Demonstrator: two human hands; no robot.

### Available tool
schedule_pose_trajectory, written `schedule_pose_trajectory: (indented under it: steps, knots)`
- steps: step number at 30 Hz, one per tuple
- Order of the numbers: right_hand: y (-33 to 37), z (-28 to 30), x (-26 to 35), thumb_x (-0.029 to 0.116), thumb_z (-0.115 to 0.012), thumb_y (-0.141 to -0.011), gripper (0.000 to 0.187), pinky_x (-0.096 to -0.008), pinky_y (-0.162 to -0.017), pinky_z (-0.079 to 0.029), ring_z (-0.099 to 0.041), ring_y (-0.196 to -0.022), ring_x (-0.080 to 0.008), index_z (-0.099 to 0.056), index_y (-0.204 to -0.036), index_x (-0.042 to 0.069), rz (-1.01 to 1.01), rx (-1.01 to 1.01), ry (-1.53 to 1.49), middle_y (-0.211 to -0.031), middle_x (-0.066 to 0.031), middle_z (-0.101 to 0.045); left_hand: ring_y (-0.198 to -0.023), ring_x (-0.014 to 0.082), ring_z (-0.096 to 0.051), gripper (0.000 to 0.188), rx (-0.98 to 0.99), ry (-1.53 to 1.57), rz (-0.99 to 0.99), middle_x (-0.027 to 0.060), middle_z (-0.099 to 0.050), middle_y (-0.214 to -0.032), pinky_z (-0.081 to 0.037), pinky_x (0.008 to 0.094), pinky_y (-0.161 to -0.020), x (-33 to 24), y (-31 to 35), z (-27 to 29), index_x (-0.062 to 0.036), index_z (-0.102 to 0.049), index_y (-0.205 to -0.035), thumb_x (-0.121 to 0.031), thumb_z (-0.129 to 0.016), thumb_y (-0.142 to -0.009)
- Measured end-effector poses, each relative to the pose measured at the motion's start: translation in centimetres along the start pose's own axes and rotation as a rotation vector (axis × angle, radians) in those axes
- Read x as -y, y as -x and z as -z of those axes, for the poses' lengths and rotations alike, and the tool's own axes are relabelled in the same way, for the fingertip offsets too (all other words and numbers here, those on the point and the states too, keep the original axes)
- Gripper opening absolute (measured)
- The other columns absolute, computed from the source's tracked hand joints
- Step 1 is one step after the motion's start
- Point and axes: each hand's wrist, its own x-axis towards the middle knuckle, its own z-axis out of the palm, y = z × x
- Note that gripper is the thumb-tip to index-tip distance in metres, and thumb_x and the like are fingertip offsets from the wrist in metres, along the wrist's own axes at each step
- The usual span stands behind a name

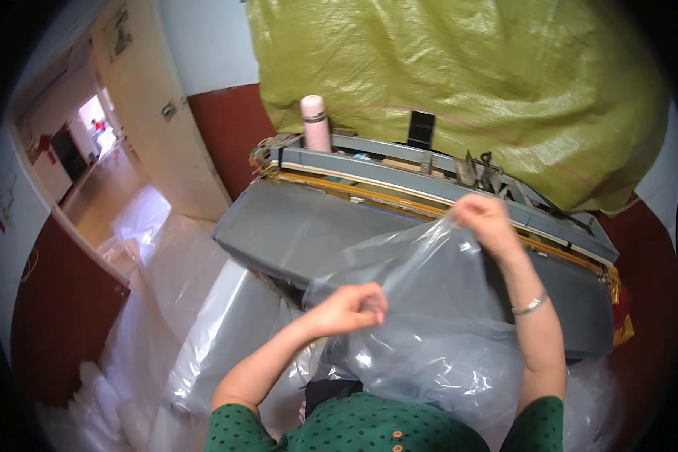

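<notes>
Green dotted sleeves [369, 429] nearest camera. Left hand [350, 309] fingers pinching edge of clear thin plastic bag [429, 316]; right hand [484, 218] fingers pinching its upper edge, bag stretched between, over grey flat surface [294, 226]. Risk: film likely tears or slips if pulled hard; may snag on metal sealing bar [399, 169]. Left: open doorway [90, 143], plastic piles [151, 301] on floor. Pink bottle [315, 122], big yellow-green woven sack [459, 83] behind.

grey machine bed [294, 226], clear plastic bag [429, 301] draped across it
</notes>
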Motion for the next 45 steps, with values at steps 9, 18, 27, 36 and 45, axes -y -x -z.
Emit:
schedule_pose_trajectory:
  steps: [9, 18, 27, 36, 45]
  knots:
    - [0.7, 18.3, 5.6, 0.025, -0.056, -0.087, 0.023, -0.0245, -0.084, -0.038, -0.051, -0.089, -0.0119, -0.059, -0.096, 0.004, 0.263, -0.937, -0.017, -0.093, -0.0026, -0.059, -0.069, 0.0112, -0.055, 0.01, 0.579, 0.376, -0.173, 0.0049, -0.057, -0.073, -0.044, 0.027, -0.063, 5.5, -0.8, -14.6, -0.0001, -0.053, -0.086, -0.009, -0.051, -0.082]
    - [-7.6, 14.7, 3.4, 0.029, -0.047, -0.092, 0.03, -0.0246, -0.076, -0.041, -0.05, -0.079, -0.0098, -0.057, -0.102, 0.003, 0.403, -0.898, 0.322, -0.084, -0.0002, -0.056, -0.066, 0.017, -0.056, 0.017, -0.117, 0.14, -0.38, 0.0083, -0.06, -0.073, -0.044, 0.0316, -0.061, 2.5, 12.9, -2.6, -0.001, -0.059, -0.078, -0.014, -0.052, -0.087]
    - [-10.0, -14.7, -9.2, 0.02, -0.048, -0.091, 0.025, -0.0235, -0.051, -0.031, -0.035, -0.055, -0.0073, -0.051, -0.074, 0.002, 0.034, 0.161, 0.414, -0.058, 0.0018, -0.039, -0.052, 0.0084, -0.047, 0.018, -1.784, 0.212, 0.243, 0.0015, -0.054, -0.063, -0.036, 0.0209, -0.048, 15.3, 36.3, 4.4, -0.0068, -0.055, -0.077, -0.02, -0.049, -0.088]
    - [-11.7, -19.4, -14.9, 0.02, -0.047, -0.092, 0.028, -0.0206, -0.046, -0.024, -0.031, -0.049, -0.0036, -0.05, -0.069, 0.006, -0.132, 0.233, 0.222, -0.055, 0.0057, -0.036, -0.101, 0.0337, -0.05, 0.022, -1.936, -1.164, 1.271, 0.0168, -0.057, -0.108, -0.039, 0.0404, -0.088, 25.4, 58.9, -6.6, -0.0008, -0.06, -0.097, -0.014, -0.057, -0.08]
    - [-10.7, -18.8, -16.2, 0.02, -0.048, -0.092, 0.025, -0.0209, -0.046, -0.026, -0.032, -0.051, -0.0036, -0.05, -0.072, 0.005, -0.081, 0.169, 0.281, -0.057, 0.0054, -0.037, -0.082, 0.024, -0.056, 0.013, -2.124, -1.061, 1.648, 0.0096, -0.061, -0.085, -0.043, 0.0348, -0.073, 19.6, 58.3, -4.2, -0.0038, -0.062, -0.08, -0.014, -0.054, -0.081]
